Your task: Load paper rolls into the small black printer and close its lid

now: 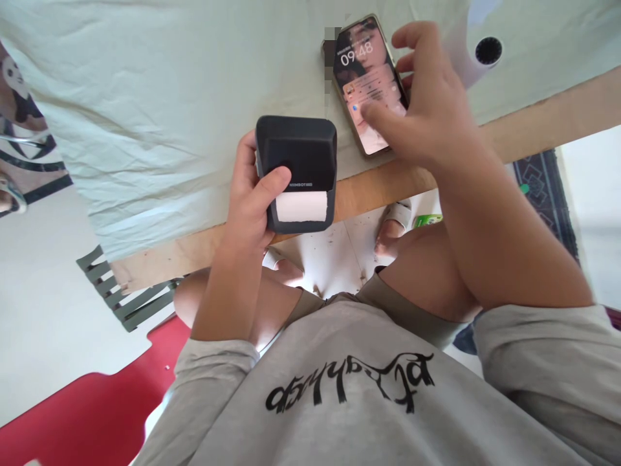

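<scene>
In the head view, my left hand [246, 206] grips a black label printer [298, 155] just above the table's front edge, its thumb across the lid. A blank white label strip [301, 207] shows at the printer's near end. A phone [356, 76] lies screen up on the cloth to the right, its lit lock screen reading 09:48. Over its lower right side is my right hand [431, 107], fingers spread and bent, the thumb at the screen. Whether the thumb presses the glass, I cannot tell.
Pale green wrinkled cloth [169, 84] covers the table, leaving a bare wooden edge [548, 107]. A white roll-like object with a black round end [488, 50] is at the upper right. A red chair [92, 408] and a dark green slatted piece [114, 291] are at lower left.
</scene>
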Demonstrator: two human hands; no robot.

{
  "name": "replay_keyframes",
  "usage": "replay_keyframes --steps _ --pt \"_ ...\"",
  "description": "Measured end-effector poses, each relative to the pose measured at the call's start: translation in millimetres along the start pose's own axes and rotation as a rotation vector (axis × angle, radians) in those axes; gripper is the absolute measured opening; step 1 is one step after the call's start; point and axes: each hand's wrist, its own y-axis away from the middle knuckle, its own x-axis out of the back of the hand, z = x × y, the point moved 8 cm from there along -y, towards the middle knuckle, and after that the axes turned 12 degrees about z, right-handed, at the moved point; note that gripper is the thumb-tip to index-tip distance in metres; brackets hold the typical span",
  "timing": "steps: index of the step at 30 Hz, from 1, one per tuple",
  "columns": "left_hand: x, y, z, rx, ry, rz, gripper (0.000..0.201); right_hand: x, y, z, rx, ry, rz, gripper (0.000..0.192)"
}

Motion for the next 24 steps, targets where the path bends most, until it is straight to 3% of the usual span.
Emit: replay_keyframes --steps 6,15,21,24 --pt "1.0 -1 1 -0.011 -0.052 0.002 0.036 -11 2 -4 -0.025 0.189 -0.020 0.075" --pt "0.3 0 1 -0.013 -0.021 -0.005 0.036 -18 -15 -1 -0.031 0.317 0.068 0.073" --pt "0.7 -1 -1 -0.005 -0.015 0.002 0.039 -21 -38 -2 -0.059 0.253 0.107 0.061" --pt "-2.1 -1 0 -0.010 -0.051 -0.022 0.040 -7 -34 -17 0.050 0.161 0.195 0.046"
